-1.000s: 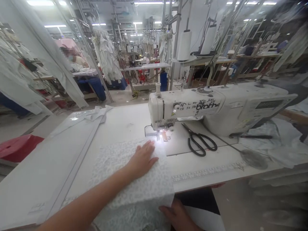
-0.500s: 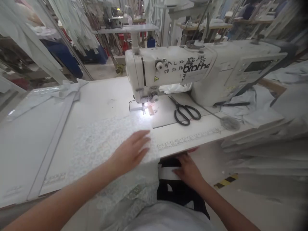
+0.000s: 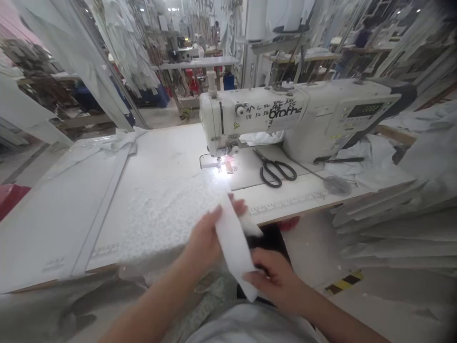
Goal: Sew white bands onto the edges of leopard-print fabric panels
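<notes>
A white fabric strip [image 3: 233,243] stretches between my two hands at the table's front edge. Its upper end is in my left hand [image 3: 210,233], thumb on top and fingers behind. Lower down, my right hand [image 3: 276,278] pinches the strip near its other end, above my lap. A pale patterned fabric piece [image 3: 160,214] lies flat on the table, beyond my left hand, and droops over the edge. Its far corner reaches the lit needle area of the white sewing machine [image 3: 250,114].
Black-handled scissors [image 3: 274,169] lie on the machine bed, right of the needle. A printed ruler scale [image 3: 285,205] runs along the front edge. White cloth pieces [image 3: 371,162] are heaped at the right. A long folded strip [image 3: 103,205] lies at the left.
My right hand has come up from my lap with the white strip. My left hand has left the patterned fabric and closed on the strip's upper end. The view has shifted slightly.
</notes>
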{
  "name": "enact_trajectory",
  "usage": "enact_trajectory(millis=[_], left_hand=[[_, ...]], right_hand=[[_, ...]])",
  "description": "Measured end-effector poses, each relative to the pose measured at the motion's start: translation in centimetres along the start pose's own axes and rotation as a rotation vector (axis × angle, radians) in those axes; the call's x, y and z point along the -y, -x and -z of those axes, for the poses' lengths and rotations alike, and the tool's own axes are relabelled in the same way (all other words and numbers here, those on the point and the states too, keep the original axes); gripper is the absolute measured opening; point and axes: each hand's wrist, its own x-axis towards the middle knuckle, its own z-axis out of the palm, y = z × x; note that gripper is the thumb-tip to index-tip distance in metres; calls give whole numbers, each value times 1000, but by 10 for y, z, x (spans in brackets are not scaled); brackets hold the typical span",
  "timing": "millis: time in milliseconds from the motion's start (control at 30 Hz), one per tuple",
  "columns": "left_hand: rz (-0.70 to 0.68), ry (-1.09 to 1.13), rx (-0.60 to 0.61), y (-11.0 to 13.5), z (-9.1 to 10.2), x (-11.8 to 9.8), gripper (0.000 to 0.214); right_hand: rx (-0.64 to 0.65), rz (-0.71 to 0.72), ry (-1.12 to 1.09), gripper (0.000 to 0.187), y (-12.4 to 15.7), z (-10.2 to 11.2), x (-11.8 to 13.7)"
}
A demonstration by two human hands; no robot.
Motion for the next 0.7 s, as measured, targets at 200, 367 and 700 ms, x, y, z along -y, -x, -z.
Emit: enact_trajectory(millis=[200,367,700], left_hand=[[59,-14,-195,1,5,-13,19],[-33,-288,-207,-23,14,-13,24],[-317,-1177,-283,-119,61,-66,16]], right_hand=[[57,-220,-93,20,-5,-22,-46],[-53,-157,-221,18,-12,-31,-41],[-346,-3,-14,29,-34,-40,-78]])
